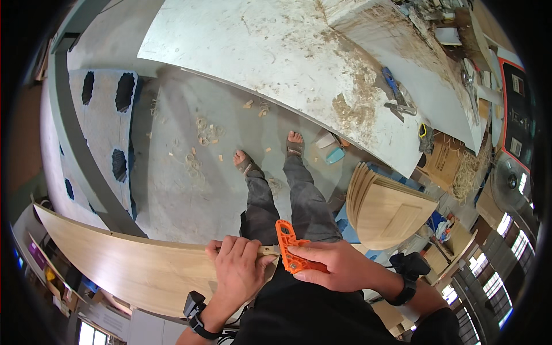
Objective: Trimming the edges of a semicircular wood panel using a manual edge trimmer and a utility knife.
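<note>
A long, pale wood-grain panel (132, 259) reaches from the far left to just in front of my body. My left hand (238, 267) is closed over its right end, the fingers bent across the upper edge. In my right hand (336, 267) is an orange plastic edge trimmer (286, 233) with cut-outs in its frame. My fingers and thumb are wrapped round its lower part. The trimmer touches the panel's end, right beside my left hand. My right palm hides part of the tool.
A worn white board (276, 40) spans the far side, with blue-handled pliers (390, 80) on it. Curved wooden panels (394, 215) are stacked at right. Curled strips (204, 131) and chips litter the floor. A grey metal post (80, 155) crosses the left, beside a blue slab (106, 126) with holes.
</note>
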The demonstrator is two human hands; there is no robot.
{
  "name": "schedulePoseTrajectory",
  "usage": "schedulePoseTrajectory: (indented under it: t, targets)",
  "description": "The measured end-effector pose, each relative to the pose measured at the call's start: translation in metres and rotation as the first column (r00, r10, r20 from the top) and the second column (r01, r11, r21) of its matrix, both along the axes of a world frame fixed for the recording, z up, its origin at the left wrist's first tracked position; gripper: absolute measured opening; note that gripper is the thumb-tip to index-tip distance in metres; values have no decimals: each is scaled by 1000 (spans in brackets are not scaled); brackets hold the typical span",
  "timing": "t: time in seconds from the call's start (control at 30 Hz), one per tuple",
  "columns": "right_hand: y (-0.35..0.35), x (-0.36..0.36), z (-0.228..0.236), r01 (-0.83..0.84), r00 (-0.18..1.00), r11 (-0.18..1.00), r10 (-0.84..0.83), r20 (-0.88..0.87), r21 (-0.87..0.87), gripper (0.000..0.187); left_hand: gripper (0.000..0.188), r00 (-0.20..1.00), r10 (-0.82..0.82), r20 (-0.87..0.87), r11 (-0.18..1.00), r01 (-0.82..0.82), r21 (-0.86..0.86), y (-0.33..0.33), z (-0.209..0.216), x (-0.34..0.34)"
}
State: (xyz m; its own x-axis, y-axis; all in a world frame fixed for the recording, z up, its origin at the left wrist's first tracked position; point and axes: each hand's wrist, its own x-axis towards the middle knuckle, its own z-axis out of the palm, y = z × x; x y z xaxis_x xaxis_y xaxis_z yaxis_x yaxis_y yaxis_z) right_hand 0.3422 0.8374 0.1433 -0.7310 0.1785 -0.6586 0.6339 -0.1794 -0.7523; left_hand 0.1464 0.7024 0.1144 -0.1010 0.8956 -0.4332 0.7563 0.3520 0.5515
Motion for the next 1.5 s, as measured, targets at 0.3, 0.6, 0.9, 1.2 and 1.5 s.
schedulePoseTrajectory:
  t: [0.3,0.6,0.9,1.2,1.5]
  targets:
    - [4,-3,1,-28,999,999,28,15,-15,54,30,1000,29,5,1000,-29,-7,-1,-1,1]
    - [-14,11,-33,-46,994,997,40,106,57,47,32,999,39,3,999,-39,19,-1,-4,-2]
    - [-11,10,-25,228,968,965,-239,75,133,48,22,978,173,-114,955,-139,262,13,-14,34]
    - [19,18,-24,406,911,914,-401,98,-32,60,21,986,84,-146,927,-24,375,39,-31,24]
    - [80,11,-11,259,829,766,-489,-273,-588,89,31,855,420,-303,685,-79,724,104,-30,-71]
